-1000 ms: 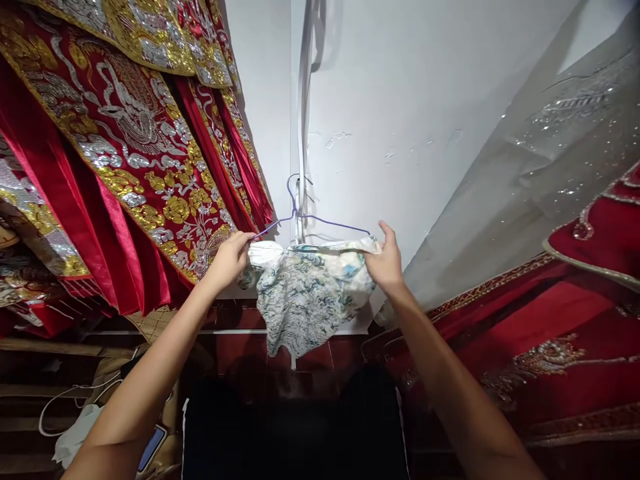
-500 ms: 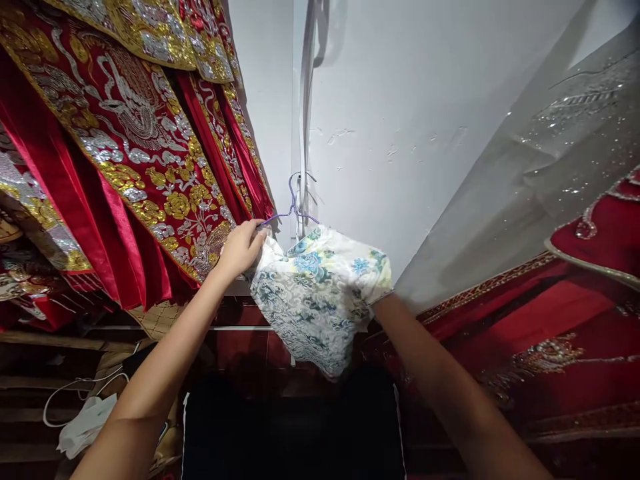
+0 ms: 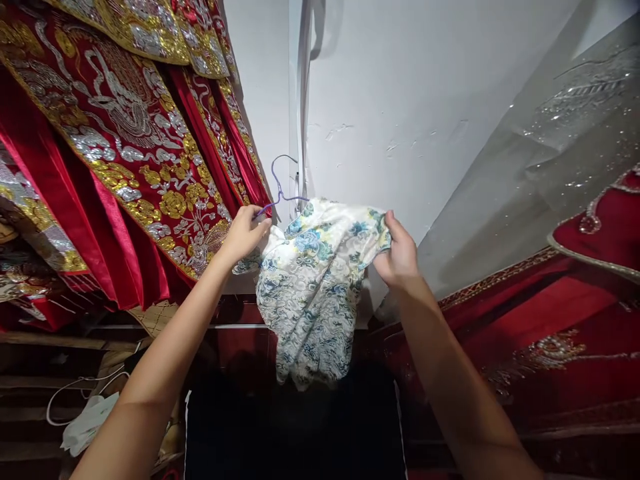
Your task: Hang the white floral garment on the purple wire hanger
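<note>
A short-sleeved floral shirt, white with blue flowers, hangs on a purple wire hanger in front of me. My left hand is closed at the shirt's left shoulder, gripping the hanger's arm with the fabric. The edge of the right sleeve is pinched in my right hand, thumb on top and the other fingers partly hidden. The hanger's hook points up beside a white vertical edge on the wall. Much of the hanger's right arm is hidden inside the shirt.
Red embroidered garments with gold and silver hang on the left. A white wall stands ahead. At the right are a sheer sparkling cover and red beaded fabric. A white bag lies low on the left.
My right hand has come out from within the shirt's sleeve and now holds the sleeve edge. The hanger and shirt have shifted slightly up and left, and the shirt hangs straighter.
</note>
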A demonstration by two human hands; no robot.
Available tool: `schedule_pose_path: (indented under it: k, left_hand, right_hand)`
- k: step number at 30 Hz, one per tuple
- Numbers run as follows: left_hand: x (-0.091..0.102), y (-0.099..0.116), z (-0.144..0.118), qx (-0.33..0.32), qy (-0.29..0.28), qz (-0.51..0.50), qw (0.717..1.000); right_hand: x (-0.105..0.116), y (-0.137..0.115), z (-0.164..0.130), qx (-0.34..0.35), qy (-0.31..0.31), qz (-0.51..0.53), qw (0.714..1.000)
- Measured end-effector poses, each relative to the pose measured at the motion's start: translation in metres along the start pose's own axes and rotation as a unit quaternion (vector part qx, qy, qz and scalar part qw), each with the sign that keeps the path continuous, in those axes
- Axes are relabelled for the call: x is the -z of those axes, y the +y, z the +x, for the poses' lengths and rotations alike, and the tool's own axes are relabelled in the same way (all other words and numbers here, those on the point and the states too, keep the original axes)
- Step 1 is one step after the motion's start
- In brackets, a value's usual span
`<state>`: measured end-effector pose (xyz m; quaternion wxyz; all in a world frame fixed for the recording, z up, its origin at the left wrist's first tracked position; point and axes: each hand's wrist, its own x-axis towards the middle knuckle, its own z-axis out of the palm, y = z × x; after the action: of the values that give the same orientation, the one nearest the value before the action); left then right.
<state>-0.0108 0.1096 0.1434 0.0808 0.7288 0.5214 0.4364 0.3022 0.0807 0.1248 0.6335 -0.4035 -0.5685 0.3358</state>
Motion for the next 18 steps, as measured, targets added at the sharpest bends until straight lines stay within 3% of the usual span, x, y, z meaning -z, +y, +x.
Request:
schedule_pose_path:
  k: [2,4,6,8,10,13,15,18]
  left_hand:
    - [-0.003,0.009,0.008,0.007,0.009,-0.085,0.996]
    - [0.000,0.012,0.008,0.025,0.002,-0.180,0.983]
    - [0.009,0.012,-0.002,0.029,-0.058,-0.272,0.960]
    - [0.018,0.013,-0.019,0.017,-0.154,-0.331,0.931]
    - [0.022,0.020,-0.040,0.009,-0.219,-0.336,0.916]
    - [0.019,0.041,-0.065,-0.002,-0.275,-0.307,0.911]
    - [0.016,0.054,-0.072,-0.009,-0.304,-0.315,0.899]
    - [0.018,0.065,-0.070,-0.006,-0.312,-0.348,0.884]
  right_hand:
    - [-0.013,-0.013,-0.013,-0.016,-0.035,0.016,0.999]
    - [-0.017,-0.023,-0.032,-0.028,-0.159,0.006,0.987]
    - [-0.014,-0.025,-0.050,-0.031,-0.339,-0.008,0.940]
    - [-0.010,-0.020,-0.059,-0.030,-0.431,-0.036,0.901]
    - [-0.011,-0.007,-0.061,-0.008,-0.395,-0.105,0.912]
    - [-0.026,0.020,-0.056,0.084,-0.303,-0.199,0.928]
    - [-0.036,0.037,-0.052,0.133,-0.292,-0.205,0.925]
    - [-0.040,0.049,-0.048,0.126,-0.261,-0.188,0.938]
